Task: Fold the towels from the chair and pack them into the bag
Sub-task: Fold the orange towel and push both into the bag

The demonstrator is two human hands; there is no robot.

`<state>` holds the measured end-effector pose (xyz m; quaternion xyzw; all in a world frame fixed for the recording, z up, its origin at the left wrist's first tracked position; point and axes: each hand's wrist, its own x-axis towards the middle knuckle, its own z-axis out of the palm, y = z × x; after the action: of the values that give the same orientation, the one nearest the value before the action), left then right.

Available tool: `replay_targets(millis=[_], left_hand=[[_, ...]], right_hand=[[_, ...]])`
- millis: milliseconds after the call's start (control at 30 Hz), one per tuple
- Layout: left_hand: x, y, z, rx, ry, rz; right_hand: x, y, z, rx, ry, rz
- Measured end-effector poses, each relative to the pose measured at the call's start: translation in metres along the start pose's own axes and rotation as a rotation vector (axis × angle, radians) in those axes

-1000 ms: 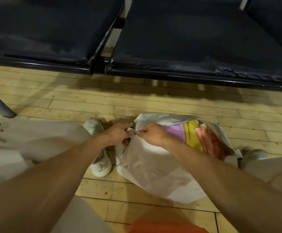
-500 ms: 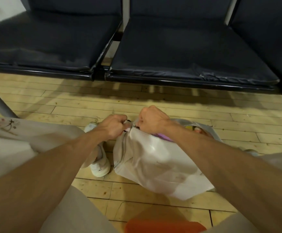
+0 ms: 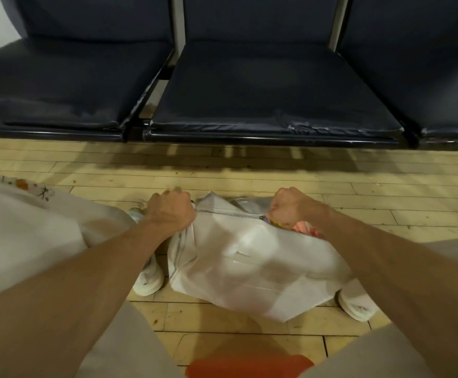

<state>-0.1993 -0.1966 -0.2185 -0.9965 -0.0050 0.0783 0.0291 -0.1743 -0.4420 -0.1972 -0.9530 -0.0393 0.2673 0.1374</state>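
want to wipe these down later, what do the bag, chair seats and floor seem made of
Bag: probably thin white synthetic fabric, faint sheen, soft creases; its silvery zip could be metal or plastic.
Chair seats: likely dark vinyl or faux leather over padding, dull gloss, cracked pale at the front edge.
Floor: light wood strips with seams and a worn finish.
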Motion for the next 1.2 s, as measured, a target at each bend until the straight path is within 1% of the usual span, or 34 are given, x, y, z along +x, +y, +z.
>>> replay_targets(millis=[33,67,100,133,167,233,367,467,567,633,700,800,867,1000,1033,1100,1200], left_hand=[[0.001,0.008,0.0,0.051,0.072,0.106],[0.002,0.018,0.0,0.037,0.126,0.248],[0.003,0.031,0.001,-0.01,0.135,0.397],[0.004,0.046,0.003,-0.049,0.104,0.512],[0.006,0.062,0.007,-0.065,0.059,0.565],[0.012,0.087,0.017,-0.087,0.018,0.536],[0.015,0.107,0.023,-0.149,0.126,0.455],[0.015,0.102,0.021,-0.145,0.105,0.399],[0.013,0.078,0.023,-0.085,0.072,0.315],[0.008,0.061,0.022,0.008,0.077,0.256],[0.006,0.057,0.018,0.11,0.085,0.22],[0.006,0.073,0.015,0.192,0.006,0.176],[0.008,0.087,0.015,0.183,-0.024,0.204],[0.01,0.128,0.026,-0.006,0.011,0.425],[0.009,0.142,0.028,-0.059,0.023,0.441],[0.012,0.165,0.032,-0.111,0.043,0.413],[0.019,0.178,0.032,-0.02,0.065,0.383]], right_hand=[[0.003,0.002,-0.001,0.026,-0.004,-0.013],[0.004,0.003,-0.002,0.051,0.0,-0.027],[0.005,0.004,-0.005,0.081,0.006,-0.045],[0.005,0.006,-0.006,0.102,0.004,-0.062],[0.005,0.008,-0.008,0.105,0.001,-0.08],[0.003,0.012,-0.01,0.098,-0.006,-0.099],[0.006,0.028,-0.009,0.156,0.036,-0.084],[0.004,0.049,-0.004,0.082,0.099,-0.066],[0.0,0.086,0.0,-0.073,0.114,0.067],[-0.003,0.109,-0.004,-0.094,0.169,0.166],[-0.005,0.12,-0.01,-0.069,0.228,0.187],[-0.006,0.126,-0.006,-0.052,0.261,0.18],[-0.007,0.129,0.0,-0.06,0.273,0.183],[-0.007,0.128,0.003,-0.012,0.332,0.148],[-0.005,0.127,0.003,-0.008,0.348,0.14],[-0.005,0.127,0.003,-0.003,0.364,0.153],[-0.006,0.137,0.006,-0.056,0.399,0.213]])
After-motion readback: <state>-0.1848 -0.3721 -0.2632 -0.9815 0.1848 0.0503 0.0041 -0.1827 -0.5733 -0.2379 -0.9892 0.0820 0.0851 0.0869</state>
